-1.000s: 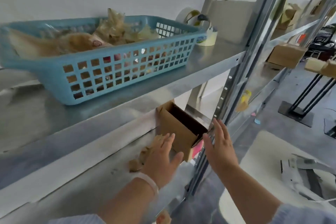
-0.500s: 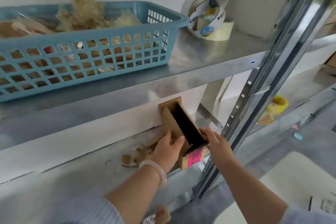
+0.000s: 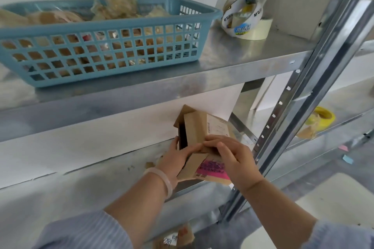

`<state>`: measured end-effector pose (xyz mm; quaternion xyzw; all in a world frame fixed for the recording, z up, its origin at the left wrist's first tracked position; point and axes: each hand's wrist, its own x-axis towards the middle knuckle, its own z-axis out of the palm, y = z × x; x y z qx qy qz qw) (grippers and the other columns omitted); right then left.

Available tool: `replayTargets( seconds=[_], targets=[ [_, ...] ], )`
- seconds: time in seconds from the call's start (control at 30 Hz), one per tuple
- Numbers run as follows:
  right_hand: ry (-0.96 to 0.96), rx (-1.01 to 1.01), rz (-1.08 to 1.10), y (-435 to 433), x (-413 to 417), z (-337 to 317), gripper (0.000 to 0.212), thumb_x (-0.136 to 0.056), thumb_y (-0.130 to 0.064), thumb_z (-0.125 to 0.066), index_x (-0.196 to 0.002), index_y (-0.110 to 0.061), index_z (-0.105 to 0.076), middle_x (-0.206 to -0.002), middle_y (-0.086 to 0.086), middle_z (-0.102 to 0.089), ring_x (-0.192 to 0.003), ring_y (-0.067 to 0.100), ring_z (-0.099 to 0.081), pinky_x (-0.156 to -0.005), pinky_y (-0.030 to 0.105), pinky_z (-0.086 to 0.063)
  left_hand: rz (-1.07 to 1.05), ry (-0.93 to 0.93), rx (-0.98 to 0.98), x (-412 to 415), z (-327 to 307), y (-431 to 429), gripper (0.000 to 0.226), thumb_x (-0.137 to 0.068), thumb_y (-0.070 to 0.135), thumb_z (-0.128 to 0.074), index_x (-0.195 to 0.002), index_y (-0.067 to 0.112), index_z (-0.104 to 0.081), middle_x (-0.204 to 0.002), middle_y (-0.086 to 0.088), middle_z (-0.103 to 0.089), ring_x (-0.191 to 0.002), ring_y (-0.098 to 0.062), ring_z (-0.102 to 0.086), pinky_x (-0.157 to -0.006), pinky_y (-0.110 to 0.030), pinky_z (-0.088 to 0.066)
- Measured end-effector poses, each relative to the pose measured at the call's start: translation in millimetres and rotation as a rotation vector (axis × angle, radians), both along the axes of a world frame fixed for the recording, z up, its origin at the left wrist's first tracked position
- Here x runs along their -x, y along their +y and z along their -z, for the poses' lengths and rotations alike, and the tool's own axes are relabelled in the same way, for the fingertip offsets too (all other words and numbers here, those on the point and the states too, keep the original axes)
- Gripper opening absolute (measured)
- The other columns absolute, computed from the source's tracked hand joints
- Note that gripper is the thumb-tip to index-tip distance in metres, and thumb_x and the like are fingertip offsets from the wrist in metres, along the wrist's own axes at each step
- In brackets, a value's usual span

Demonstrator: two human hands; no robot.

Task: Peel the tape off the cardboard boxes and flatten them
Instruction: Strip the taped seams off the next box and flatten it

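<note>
A small brown cardboard box (image 3: 197,127) with a pink label and a white shipping label sits on the lower metal shelf (image 3: 85,180), its open dark end facing left. My left hand (image 3: 176,159), with a pale bracelet at the wrist, grips the box's left side and bottom flap. My right hand (image 3: 232,156) presses down on the box's top and front face, fingers curled over the edge. Crumpled scraps of peeled tape (image 3: 150,164) lie on the shelf just left of my left hand.
On the upper shelf stand a blue plastic basket (image 3: 113,46) full of crumpled tape, and tape rolls (image 3: 243,16). A metal upright (image 3: 299,95) runs diagonally at the right. A yellow tape roll (image 3: 321,120) lies on the neighbouring shelf. More cardboard (image 3: 174,237) shows below.
Both hands have closed on the box. It has been turned and pushed flatter, so its labelled face now shows and its dark opening has narrowed.
</note>
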<state>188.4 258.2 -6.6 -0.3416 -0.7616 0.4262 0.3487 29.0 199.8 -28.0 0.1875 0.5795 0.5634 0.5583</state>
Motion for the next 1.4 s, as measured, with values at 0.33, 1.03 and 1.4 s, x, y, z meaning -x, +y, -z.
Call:
replayTargets(
  seconds=[0.33,1.03,1.4],
  targets=[
    [-0.106,0.037,-0.003,-22,15,9,0.048,-0.09,0.005,-0.044,-0.107,-0.034,-0.066,-0.112,-0.015,-0.064,-0.106,-0.006,-0.055,-0.088,0.016,-0.05,-0.018,-0.009,-0.07,6,13,-32,0.073,-0.061,0.046,-0.087,-0.125,0.043,-0.051,-0.115,-0.002,-0.07,-0.105,-0.029,-0.067,-0.088,-0.053,-0.054],
    [-0.106,0.883,0.047,-10,16,10,0.06,-0.086,-0.052,-0.063,-0.139,-0.032,-0.043,-0.131,0.004,-0.055,-0.12,0.03,-0.054,-0.096,0.053,-0.05,-0.074,-0.062,-0.2,25,12,-74,0.089,-0.07,0.014,-0.075,-0.138,0.05,-0.028,-0.125,-0.011,-0.062,-0.11,-0.036,-0.063,-0.089,-0.056,-0.052],
    [-0.161,0.205,-0.268,-44,71,-15,0.053,-0.073,-0.018,-0.082,-0.115,-0.039,-0.057,-0.107,-0.019,-0.057,-0.092,-0.007,-0.059,-0.073,0.013,-0.052,-0.836,0.573,0.239,103,-2,-143,0.094,-0.08,0.064,-0.06,-0.151,0.04,-0.003,-0.16,-0.002,-0.014,-0.146,-0.028,-0.017,-0.116,-0.053,-0.019]
  ],
)
